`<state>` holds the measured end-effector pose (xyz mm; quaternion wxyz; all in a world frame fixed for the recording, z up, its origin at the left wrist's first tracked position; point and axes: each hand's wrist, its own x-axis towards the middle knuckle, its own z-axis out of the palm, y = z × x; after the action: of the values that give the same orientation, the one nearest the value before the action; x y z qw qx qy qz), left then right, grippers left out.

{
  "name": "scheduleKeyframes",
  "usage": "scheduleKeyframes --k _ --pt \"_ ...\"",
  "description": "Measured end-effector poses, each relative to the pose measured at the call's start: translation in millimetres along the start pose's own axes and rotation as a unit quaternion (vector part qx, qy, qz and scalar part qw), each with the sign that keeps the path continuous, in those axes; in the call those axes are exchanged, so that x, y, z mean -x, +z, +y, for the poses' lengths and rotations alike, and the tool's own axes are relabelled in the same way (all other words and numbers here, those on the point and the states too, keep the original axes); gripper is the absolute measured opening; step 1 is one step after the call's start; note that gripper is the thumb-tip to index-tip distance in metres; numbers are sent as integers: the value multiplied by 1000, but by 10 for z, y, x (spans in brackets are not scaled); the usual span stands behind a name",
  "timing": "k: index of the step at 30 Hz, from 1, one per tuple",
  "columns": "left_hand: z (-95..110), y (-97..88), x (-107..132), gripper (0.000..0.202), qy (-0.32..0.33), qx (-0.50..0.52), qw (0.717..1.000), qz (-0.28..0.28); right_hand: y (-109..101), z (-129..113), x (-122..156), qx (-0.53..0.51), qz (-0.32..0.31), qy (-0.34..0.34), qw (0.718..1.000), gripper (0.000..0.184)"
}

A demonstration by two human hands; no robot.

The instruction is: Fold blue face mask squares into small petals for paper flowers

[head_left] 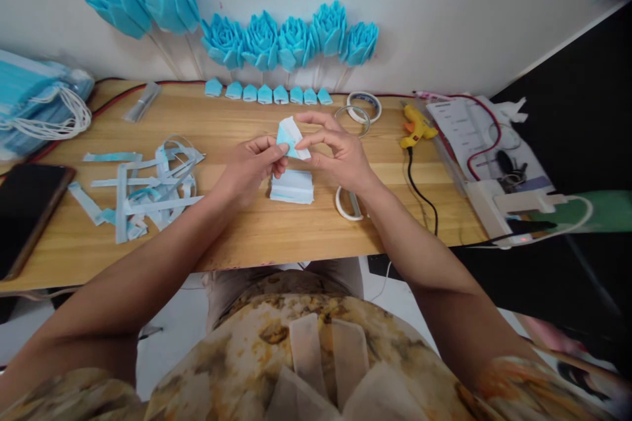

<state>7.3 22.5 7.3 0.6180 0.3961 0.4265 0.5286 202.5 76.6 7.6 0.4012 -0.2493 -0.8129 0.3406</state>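
Above the middle of the table, my left hand point(261, 161) pinches a small folded piece of blue-and-white mask fabric point(291, 137) by its lower left side. My right hand point(340, 148) has its thumb and a finger closed on the right side of the same piece, with the index finger raised over it. Below the hands lies a stack of pale blue mask fabric pieces point(291, 187). Behind them stands a row of several small folded blue petals point(265, 94).
Blue fabric flowers point(261, 39) on sticks lean against the wall. Cut mask strips point(158, 184), a phone point(34, 210) and a pile of masks point(34, 99) occupy the left. On the right are tape rolls point(376, 107), a yellow glue gun point(417, 126) and a power strip point(488, 207).
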Motion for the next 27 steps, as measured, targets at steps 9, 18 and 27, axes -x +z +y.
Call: scheduleKeyframes --k 9,18,27 --pt "-9 0 10 20 59 -122 990 28 88 82 -1 -94 26 63 993 24" --pt "-18 -8 -17 22 48 -77 996 26 78 67 12 -119 -4 83 989 33" --pt "31 -2 17 30 -27 10 999 -17 21 -23 3 2 -34 27 999 23"
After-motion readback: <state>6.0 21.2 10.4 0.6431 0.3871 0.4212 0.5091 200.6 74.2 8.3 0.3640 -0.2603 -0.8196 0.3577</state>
